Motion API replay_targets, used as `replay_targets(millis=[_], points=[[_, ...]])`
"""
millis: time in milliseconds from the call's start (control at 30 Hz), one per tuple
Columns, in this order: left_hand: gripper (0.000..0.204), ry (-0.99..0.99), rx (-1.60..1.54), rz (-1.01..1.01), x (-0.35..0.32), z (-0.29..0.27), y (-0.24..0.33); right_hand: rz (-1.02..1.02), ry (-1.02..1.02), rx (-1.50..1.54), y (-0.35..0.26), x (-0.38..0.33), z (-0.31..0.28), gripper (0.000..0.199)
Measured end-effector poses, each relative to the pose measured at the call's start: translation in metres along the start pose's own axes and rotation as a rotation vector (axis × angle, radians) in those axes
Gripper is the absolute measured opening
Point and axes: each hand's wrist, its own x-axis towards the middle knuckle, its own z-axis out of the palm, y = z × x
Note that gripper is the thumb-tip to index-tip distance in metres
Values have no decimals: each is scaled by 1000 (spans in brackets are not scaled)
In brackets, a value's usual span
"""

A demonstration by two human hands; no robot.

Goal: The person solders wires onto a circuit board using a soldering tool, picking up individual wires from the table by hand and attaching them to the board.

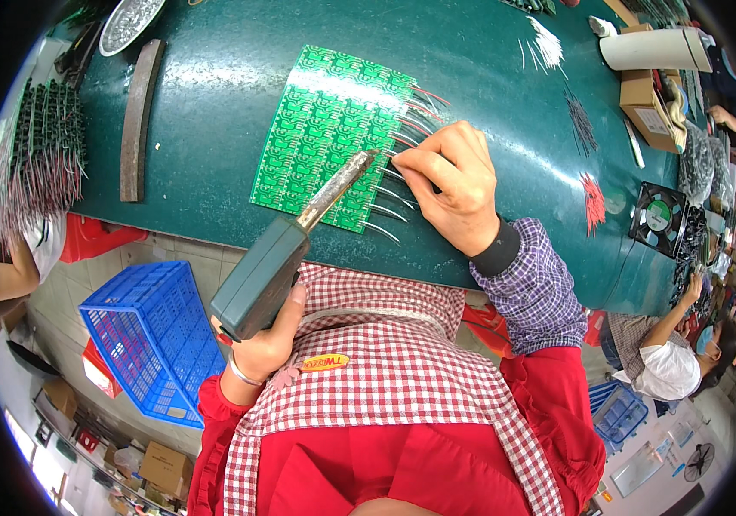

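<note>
Gripping dark green soldering iron [260, 275] with left hand [264, 348], fingers wrapped round handle. Pinching what looks like a thin wire [389, 153] with right hand [454, 185], fingers pressed together, at right edge of green circuit-board panel [325, 129], flat on counter [213, 129]. Could burn fingers on likely hot tip [374, 155], just beside. Could get skewed joint from wire slip, bridging from excess solder. Materials: glossy rectangular panel; blocky plastic-looking handle, stained metal barrel [333, 193]; slim, curved edge wires [389, 211]; smooth, reflective counter.
</note>
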Motion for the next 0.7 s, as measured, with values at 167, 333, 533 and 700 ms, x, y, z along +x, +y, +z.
replay_targets(millis=[167,333,533,700], points=[[31,23,6,21,0,2,0,-2,6,7,0,0,0,28],[31,10,-52,19,0,2,1,-7,15,10,1,0,0,28],[32,46,-77,57,-3,4,-3,8,4,-3,-2,-1,-4,25],[41,91,-168,-109,-2,3,-11,186,122,-69,3,-32,-38,19]])
